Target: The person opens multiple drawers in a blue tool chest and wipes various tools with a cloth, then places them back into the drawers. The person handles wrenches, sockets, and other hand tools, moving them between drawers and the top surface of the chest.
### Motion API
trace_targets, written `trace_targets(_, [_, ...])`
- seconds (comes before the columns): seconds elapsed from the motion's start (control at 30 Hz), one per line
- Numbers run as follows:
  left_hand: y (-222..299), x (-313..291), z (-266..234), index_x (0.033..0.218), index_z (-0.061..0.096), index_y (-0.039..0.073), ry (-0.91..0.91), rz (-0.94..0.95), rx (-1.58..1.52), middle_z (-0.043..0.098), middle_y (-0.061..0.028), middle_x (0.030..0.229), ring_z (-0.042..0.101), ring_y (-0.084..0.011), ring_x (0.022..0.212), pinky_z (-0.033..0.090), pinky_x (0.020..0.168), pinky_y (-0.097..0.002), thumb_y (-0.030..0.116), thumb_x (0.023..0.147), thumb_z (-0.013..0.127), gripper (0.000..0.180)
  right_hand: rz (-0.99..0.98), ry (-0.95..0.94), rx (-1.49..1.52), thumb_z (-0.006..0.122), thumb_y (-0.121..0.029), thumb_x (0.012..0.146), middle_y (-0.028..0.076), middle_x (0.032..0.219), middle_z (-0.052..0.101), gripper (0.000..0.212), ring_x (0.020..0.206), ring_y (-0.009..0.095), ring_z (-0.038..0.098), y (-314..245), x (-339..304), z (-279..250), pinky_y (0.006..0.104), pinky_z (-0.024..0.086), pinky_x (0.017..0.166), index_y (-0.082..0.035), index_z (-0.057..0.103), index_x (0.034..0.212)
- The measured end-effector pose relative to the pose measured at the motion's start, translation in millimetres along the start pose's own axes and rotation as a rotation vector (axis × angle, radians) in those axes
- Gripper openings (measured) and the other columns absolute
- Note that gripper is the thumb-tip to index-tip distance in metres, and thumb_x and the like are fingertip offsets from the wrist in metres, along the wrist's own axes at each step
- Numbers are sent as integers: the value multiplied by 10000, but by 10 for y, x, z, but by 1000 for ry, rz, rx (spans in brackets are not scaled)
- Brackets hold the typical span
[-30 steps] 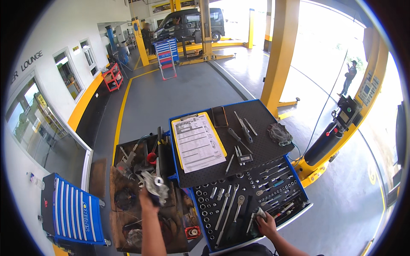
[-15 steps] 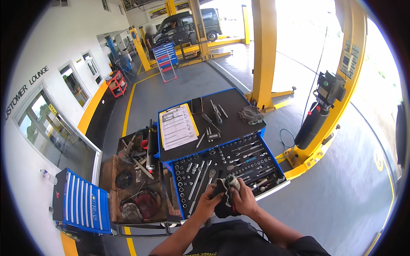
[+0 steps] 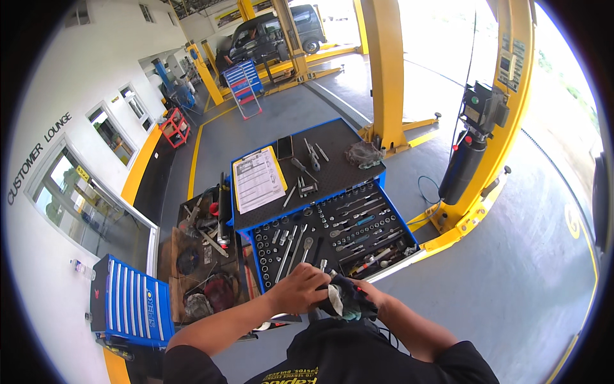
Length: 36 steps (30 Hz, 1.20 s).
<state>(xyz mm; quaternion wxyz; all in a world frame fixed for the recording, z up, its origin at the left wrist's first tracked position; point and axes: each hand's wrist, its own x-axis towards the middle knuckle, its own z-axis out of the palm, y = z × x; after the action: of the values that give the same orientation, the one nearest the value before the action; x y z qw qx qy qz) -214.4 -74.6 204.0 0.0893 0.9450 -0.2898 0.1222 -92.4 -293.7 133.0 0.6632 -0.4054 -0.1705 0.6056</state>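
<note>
Close to my body, in front of the pulled-out tool drawer, both hands are on a bunched dark rag with pale, greyish parts. My left hand is closed on the rag's left side, knuckles up. My right hand grips its right side, the fingers partly hidden by the folds. A small metallic end shows just above the rag; I cannot tell whether it is wrapped in it or lies in the drawer. Sockets, ratchets and wrenches sit in the drawer's black insert beyond my hands.
On the cabinet's black top lie a clipboard with a paper form, a phone, pliers, screwdrivers and a crumpled plastic bag. A cluttered cart stands left. A yellow lift post rises beyond the cabinet.
Both hands have moved slightly down towards my body with the rag. My left hand has turned knuckles up and swung over the rag, its elbow out to the left. The view has shifted slightly.
</note>
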Motion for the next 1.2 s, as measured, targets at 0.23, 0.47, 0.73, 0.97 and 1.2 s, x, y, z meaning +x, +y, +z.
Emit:
trace_targets(0.23, [315,338,153,1133,674,67,517,-708,-707,622,-64,1120,619,-255,1086,477,947,-380,95,862,731,278,-449,471,-484,522,-293,1116,180,1227,701,430,1077,331,704,-213,42,432,419,544,930,25,511,1405])
trace_targets(0.47, [493,432,3,1171,679,35,793,-1117,-1863,721,-31,1044,703,-144,930,545,843,-292,129,1033,608,181,-869,474,-1024,688,-143,950,250,1046,667,411,1020,445,676,-422,41,509,475,532,880,15,551,1304])
trace_targets(0.73, [168,147,-128,1075,685,99,271,-445,-151,567,-76,1106,533,-308,1080,435,957,-423,54,758,776,334,-244,173,247,501,-160,1092,107,1139,715,293,1013,162,714,-371,383,313,366,605,847,-3,593,1321])
trace_targets(0.97, [-92,-285,-227,1069,673,108,76,-221,9,580,-55,1117,546,-290,1139,434,1000,-425,104,747,794,344,-49,160,-40,458,-199,1134,96,1311,664,382,1130,187,694,-196,395,401,363,561,960,-10,527,1458])
trace_targets(1.2, [405,362,82,1210,681,75,856,-965,-1559,682,-52,1130,678,-221,1035,518,949,-336,50,977,653,236,-738,554,-773,652,-179,1024,242,1163,692,349,1059,448,689,-433,180,744,455,535,912,15,555,1296])
